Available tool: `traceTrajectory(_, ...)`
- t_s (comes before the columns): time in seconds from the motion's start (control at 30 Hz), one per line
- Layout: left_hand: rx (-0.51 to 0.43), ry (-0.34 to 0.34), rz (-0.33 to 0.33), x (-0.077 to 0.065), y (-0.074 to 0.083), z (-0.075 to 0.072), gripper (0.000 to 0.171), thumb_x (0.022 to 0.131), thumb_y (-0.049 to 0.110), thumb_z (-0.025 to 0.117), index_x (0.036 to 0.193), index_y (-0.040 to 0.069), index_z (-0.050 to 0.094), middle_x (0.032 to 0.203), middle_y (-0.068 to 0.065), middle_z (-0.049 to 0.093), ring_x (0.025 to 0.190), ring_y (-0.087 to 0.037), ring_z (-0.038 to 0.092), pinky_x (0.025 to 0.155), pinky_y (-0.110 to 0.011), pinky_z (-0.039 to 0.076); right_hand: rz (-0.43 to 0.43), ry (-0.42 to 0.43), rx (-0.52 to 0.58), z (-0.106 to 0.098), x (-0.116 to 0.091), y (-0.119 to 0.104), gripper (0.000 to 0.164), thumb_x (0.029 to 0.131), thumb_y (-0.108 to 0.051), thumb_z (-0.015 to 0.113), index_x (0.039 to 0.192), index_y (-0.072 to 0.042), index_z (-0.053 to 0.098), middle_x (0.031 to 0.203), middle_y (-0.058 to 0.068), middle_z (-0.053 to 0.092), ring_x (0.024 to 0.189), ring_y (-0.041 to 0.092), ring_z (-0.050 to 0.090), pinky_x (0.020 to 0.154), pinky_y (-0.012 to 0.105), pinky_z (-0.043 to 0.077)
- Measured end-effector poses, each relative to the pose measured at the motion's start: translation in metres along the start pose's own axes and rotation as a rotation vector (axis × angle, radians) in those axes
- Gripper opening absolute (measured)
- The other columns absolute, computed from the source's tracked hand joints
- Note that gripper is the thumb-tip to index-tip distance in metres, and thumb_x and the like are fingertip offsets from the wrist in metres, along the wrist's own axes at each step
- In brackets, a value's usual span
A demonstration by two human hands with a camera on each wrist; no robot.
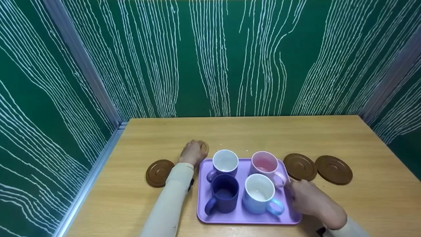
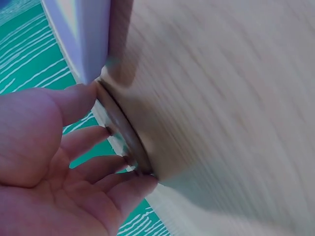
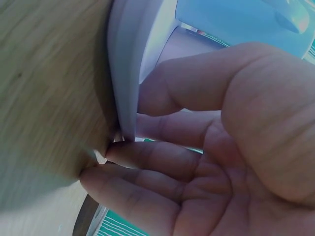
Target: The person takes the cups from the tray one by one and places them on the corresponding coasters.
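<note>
A lilac tray (image 1: 241, 219) bears a dark navy mug (image 1: 227, 200), a light blue mug (image 1: 256, 204), a pink mug (image 1: 264, 164) and a white-lined mug with a purple-blue outside (image 1: 225, 161). Past the tray's far left corner, my left hand (image 1: 192, 153) grips a round brown coaster (image 2: 125, 130) by its edge, thumb on one side and fingertips on the other; the coaster lies on the table. At the tray's right rim, my right hand (image 1: 306, 197) pinches the wall, its thumb (image 3: 162, 93) over the inner side and fingers low along the outside.
To the left lies another brown coaster (image 1: 159, 172), close by my left forearm. Two more, a nearer coaster (image 1: 299, 166) and a farther coaster (image 1: 334, 169), lie right of the tray. Green walls with white lines (image 1: 210, 59) enclose the wooden table (image 1: 148, 131).
</note>
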State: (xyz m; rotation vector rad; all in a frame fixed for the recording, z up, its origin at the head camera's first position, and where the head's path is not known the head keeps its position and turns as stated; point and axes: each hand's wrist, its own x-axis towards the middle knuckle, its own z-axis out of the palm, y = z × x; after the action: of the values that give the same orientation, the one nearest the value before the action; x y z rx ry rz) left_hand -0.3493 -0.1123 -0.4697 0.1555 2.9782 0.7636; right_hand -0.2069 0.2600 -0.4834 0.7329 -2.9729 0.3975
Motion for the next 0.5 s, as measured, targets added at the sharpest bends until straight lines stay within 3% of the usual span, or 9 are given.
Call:
traceTrajectory(0.17,0.027,-0.036,0.021,0.0032,0.0027,-0.0012,0.045,0.095,0.016,0.065,0.139,0.006,0.064,0.14,-0.026,0.056,0.133,-0.044,0.052,0.113,-0.053,0.043,-0.012,0.013,0.002,0.0009,0.0,0.0003,0.03,0.072,0.002,0.075,0.098,-0.011,0.067,0.065,-0.002,0.056,0.057,0.013,0.052,0.05,0.034,0.049)
traceTrajectory(0.37,0.047,-0.151,-0.002,0.0075,0.007,-0.0046,0.057,0.092,0.016,0.065,0.148,0.006,0.056,0.16,-0.026,0.038,0.15,-0.041,0.035,0.122,-0.049,0.034,0.017,-0.01,0.009,-0.0002,0.0003,-0.0003,0.034,0.071,0.004,0.073,0.102,-0.01,0.069,0.064,-0.002,0.055,0.056,0.014,0.051,0.05,0.033,0.048)
traceTrajectory(0.5,0.023,-0.137,0.01,0.0096,0.007,-0.0025,0.047,0.094,0.015,0.064,0.141,0.006,0.063,0.164,-0.026,0.033,0.152,-0.039,0.032,0.124,-0.047,0.031,0.002,-0.001,0.004,0.0,0.0001,0.0,0.032,0.072,0.003,0.074,0.101,-0.01,0.068,0.063,-0.002,0.054,0.055,0.013,0.051,0.049,0.032,0.047)
